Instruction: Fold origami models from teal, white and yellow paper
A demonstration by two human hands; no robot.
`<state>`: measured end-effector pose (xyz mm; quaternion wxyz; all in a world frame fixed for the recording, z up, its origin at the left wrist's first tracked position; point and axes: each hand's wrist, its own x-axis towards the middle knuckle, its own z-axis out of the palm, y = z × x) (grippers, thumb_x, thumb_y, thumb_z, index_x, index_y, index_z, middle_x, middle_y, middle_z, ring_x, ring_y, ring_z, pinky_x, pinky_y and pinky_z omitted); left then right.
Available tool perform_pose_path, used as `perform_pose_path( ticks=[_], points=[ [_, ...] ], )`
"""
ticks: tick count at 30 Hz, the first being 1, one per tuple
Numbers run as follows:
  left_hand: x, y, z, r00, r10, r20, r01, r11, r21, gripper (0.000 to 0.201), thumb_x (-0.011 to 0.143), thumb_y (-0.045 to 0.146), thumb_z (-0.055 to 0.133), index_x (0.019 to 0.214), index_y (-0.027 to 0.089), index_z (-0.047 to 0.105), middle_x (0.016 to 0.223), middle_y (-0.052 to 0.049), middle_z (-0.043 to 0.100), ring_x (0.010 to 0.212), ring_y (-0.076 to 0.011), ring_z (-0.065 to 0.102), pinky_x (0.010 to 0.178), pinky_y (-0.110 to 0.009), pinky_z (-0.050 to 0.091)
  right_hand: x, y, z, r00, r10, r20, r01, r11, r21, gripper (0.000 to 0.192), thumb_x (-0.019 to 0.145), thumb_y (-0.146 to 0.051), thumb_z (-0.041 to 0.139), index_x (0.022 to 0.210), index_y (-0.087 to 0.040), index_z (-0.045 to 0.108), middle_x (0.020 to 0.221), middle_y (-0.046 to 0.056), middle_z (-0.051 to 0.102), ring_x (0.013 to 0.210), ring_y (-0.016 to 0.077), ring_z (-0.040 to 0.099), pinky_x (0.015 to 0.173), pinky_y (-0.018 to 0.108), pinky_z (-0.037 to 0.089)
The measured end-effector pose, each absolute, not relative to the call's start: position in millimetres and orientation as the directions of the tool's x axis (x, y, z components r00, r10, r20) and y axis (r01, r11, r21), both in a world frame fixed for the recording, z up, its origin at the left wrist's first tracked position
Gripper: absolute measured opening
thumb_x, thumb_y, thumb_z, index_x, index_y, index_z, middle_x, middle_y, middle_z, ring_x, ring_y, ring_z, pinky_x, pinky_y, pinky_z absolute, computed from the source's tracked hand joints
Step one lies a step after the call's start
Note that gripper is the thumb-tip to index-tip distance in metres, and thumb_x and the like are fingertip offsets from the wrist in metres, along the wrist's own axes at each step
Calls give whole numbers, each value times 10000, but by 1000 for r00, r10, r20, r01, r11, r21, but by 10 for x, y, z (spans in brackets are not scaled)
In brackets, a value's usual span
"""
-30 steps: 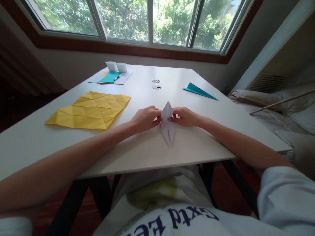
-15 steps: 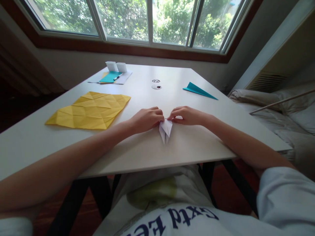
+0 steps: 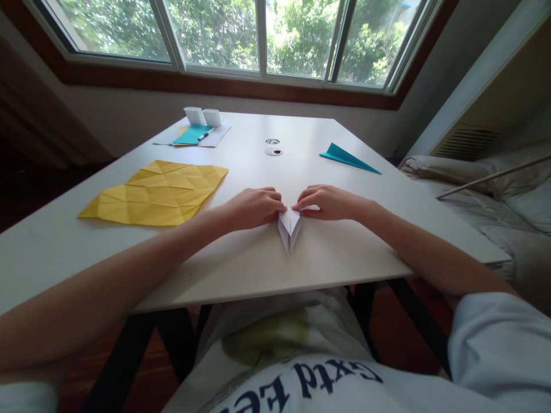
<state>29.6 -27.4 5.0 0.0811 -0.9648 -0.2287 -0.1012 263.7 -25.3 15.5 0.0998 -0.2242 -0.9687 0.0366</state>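
A small folded piece of white paper (image 3: pixel 289 227) lies near the table's front edge, its two narrow points toward me and a crease down its middle. My left hand (image 3: pixel 259 206) pinches its far left corner, fingers curled together. On the opposite side, my right hand (image 3: pixel 322 202) grips the far right corner between thumb and forefinger. Both hands rest low over the tabletop, and the fingertips hide the paper's far end.
A creased yellow sheet (image 3: pixel 157 192) lies at the left of the white table (image 3: pixel 241 275). At the back left are teal paper (image 3: pixel 193 135), a pen (image 3: pixel 205 134) and two white folded pieces (image 3: pixel 202 117). A teal folded paper (image 3: pixel 349 159) lies at the right.
The top layer of the white paper has shifted, so the near face now looks even on both sides of the middle crease. Both hands have barely moved.
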Motion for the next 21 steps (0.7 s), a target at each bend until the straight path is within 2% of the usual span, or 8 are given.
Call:
perform_pose_path(
  ticks=[5, 13, 16, 21],
  points=[
    [298, -290, 61, 892, 383, 238, 431, -881, -195, 240, 848, 181, 460, 962, 204, 670, 895, -51, 668, 863, -162, 588, 575, -220, 409, 2632, -257, 160, -885, 431, 173, 425, 902, -76, 256, 873, -232, 495, 1042, -190, 682, 962, 78, 692, 854, 174, 613, 793, 300, 449],
    [257, -279, 78, 901, 342, 266, 388, -911, -143, 256, 833, 205, 486, 1019, 251, 656, 1003, -32, 662, 929, -165, 579, 637, -221, 440, 2638, -259, 167, -887, 431, 167, 421, 902, -89, 252, 869, -220, 499, 1043, -191, 679, 963, 72, 695, 859, 173, 613, 788, 297, 446],
    [273, -308, 99, 913, 309, 265, 339, -938, -74, 264, 823, 174, 490, 1004, 254, 666, 1042, -29, 660, 955, -162, 582, 691, -224, 454, 2641, -253, 165, -888, 426, 171, 417, 905, -88, 250, 863, -212, 505, 1041, -184, 679, 957, 73, 696, 856, 171, 615, 787, 292, 445],
    [322, -385, 151, 929, 295, 224, 273, -954, 126, 249, 789, 124, 513, 923, 225, 698, 978, -34, 685, 846, -133, 621, 737, -203, 459, 2644, -251, 163, -884, 436, 171, 424, 900, -104, 242, 865, -221, 500, 1013, -181, 688, 966, 75, 693, 853, 169, 620, 778, 283, 444]
  ],
)
